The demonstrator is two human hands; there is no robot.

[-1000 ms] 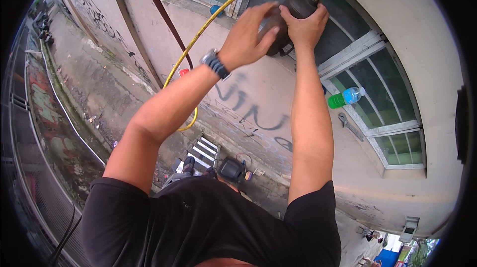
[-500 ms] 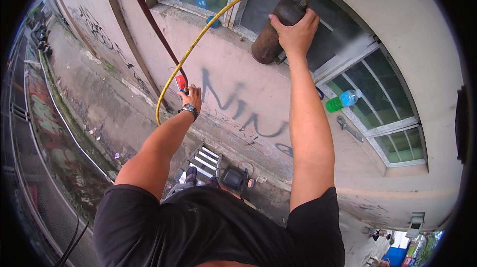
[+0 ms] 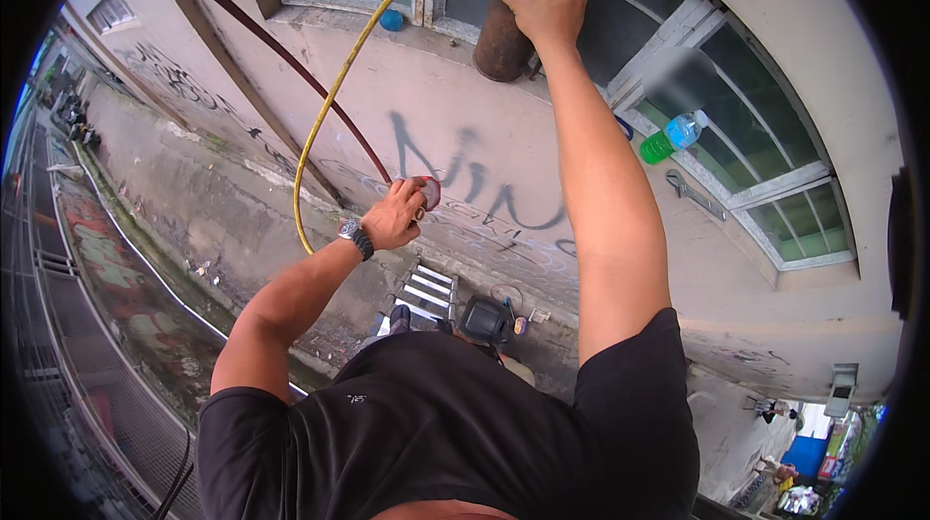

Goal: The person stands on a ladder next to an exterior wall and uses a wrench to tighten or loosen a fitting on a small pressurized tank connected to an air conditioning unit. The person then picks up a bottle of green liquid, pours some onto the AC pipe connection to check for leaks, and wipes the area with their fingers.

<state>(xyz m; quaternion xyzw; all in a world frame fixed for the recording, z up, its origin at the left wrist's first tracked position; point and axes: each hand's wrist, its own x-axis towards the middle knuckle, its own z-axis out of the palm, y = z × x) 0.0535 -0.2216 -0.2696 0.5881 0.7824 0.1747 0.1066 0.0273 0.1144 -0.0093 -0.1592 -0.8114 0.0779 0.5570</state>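
My right hand (image 3: 555,3) is wrapped round the upper part of a dark, rusty gas cylinder (image 3: 503,47), which stands tilted at the window ledge. The cylinder's top runs out of view at the upper edge. A yellow hose (image 3: 337,84) loops down from there past my left forearm. Lower down in front of the wall, my left hand (image 3: 392,215), with a watch on its wrist, is closed on a round red-rimmed gauge (image 3: 432,193) with a brass fitting. A dark red hose (image 3: 334,106) comes down to this hand; the fingers partly hide where it joins.
A bottle of green liquid (image 3: 671,138) and a wrench (image 3: 696,195) are at the right window ledge. A blue roll-like thing (image 3: 391,20) sits on the left ledge. Below are a metal ladder (image 3: 427,293) by my feet and a black container (image 3: 486,320).
My left hand has moved right and down with the gauge, turning it. The view has shifted, so the cylinder, still in my right hand, appears higher and further left.
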